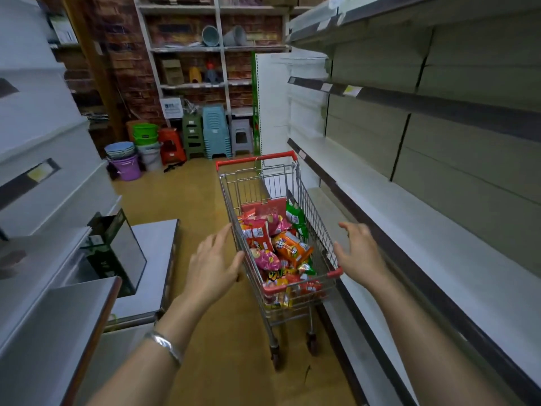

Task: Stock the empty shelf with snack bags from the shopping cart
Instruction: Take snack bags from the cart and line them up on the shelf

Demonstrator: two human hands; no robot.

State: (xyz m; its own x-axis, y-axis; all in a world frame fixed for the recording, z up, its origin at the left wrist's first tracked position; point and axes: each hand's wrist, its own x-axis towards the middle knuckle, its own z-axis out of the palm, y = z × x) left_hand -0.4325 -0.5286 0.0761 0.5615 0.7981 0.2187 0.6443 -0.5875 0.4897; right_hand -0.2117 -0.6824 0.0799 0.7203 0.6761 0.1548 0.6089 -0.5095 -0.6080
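The left hand (pixel 215 259) is held at the left side rail of the shopping cart (pixel 317 230), its fingers (pixel 218 234) spread and relaxed, the thumb seemingly touching the wire rim; nothing is gripped. Inside the cart, between the two hands, the snack bags (pixel 281 253) are heaped: red and pink ones toward the left wall, an orange bag (pixel 292 249) in the middle, a green bag (pixel 296 216) toward the far right corner. The right hand (pixel 358 253) is held at the cart's right rail, its fingers parted and loosely bent, empty as well. To the right of the cart the empty shelf (pixel 439 244) runs alongside, close to the basket.

The step in hand is judged to be reaching in for the first bags. It would best be done by lowering the fingers over the topmost bag, the orange one, which lies just below and between both hands, and gripping it lightly by its edge so that the contents are not crushed
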